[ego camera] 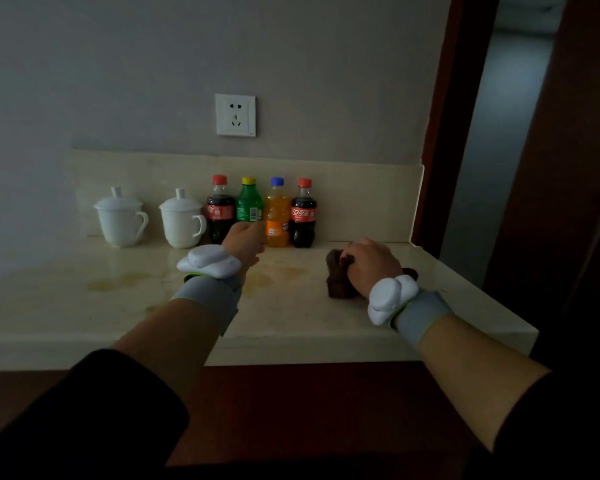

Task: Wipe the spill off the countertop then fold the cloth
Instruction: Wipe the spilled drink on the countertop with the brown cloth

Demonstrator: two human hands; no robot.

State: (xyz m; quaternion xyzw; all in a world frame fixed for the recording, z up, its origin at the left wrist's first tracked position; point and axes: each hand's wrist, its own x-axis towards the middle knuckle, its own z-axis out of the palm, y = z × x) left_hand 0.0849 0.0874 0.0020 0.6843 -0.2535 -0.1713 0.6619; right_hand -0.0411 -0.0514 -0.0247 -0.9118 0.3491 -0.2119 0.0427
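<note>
In the head view, a person stood at a pale stone countertop with both forearms stretched out over it, each wrist wearing a grey band with a white tracker.

The right hand was curled tightly over a bunched dark brown cloth, pressing it to the counter at about two o'clock from the counter's middle. The cloth lay crumpled rather than flat, with a bit of it also showing past the wrist.

The left hand reached toward twelve o'clock, up against the green soda bottle in the back row — its fingers were turned away from the camera, so whether they had closed on the bottle could not be told.

The spill showed as yellowish stains: one patch far toward nine o'clock from the cloth, and fainter marks just beside the left wrist. So the mess ran along a side-to-side axis, all of it to the nine o'clock side of the cloth-holding hand. The wipe likely called for a leftward sweep by the right hand, which was the one nearer the cloth — the left forearm lay across that path.

Wiping looked not yet begun, folding still ahead.
</note>
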